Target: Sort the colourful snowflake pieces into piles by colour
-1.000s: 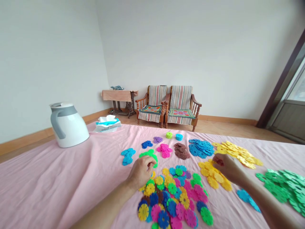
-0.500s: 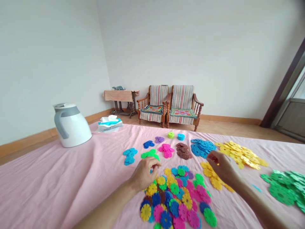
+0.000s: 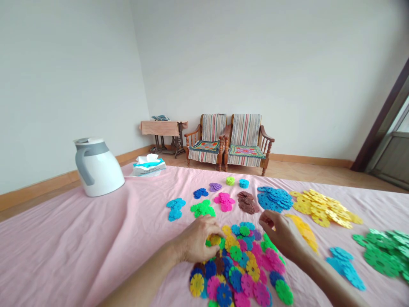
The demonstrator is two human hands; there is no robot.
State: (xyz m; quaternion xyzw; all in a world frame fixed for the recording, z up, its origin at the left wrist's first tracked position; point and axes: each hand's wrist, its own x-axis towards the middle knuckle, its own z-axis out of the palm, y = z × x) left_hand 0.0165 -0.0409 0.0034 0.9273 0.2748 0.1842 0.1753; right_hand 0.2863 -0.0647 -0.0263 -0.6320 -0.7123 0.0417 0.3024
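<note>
A heap of mixed-colour flower-shaped plastic discs [image 3: 235, 279] lies in front of me on the pink cloth. At its left edge is my left hand [image 3: 198, 239], thumb and fingers apart around a yellow disc [image 3: 214, 239]. My right hand [image 3: 281, 230] is above the heap's upper right side, fingers curled; whatever is in them is hidden. Beside its wrist lies a group of yellow discs [image 3: 305, 232], partly covered. Light blue discs [image 3: 345, 266] lie right of my right forearm. Bright green discs [image 3: 203, 208] are just beyond my left hand.
Farther back are brown [image 3: 247, 202], pink [image 3: 224, 201], blue [image 3: 275, 199] and yellow discs [image 3: 319, 207]. Dark green discs [image 3: 383, 253] lie at the right. A white jug [image 3: 104, 172] and a tissue box [image 3: 149, 167] stand at the left. Two chairs [image 3: 246, 140] are behind the table.
My left hand has moved slightly down and right, its thumb and fingers spreading at the heap. My right hand has moved left and down, away from the separate yellow discs toward the heap.
</note>
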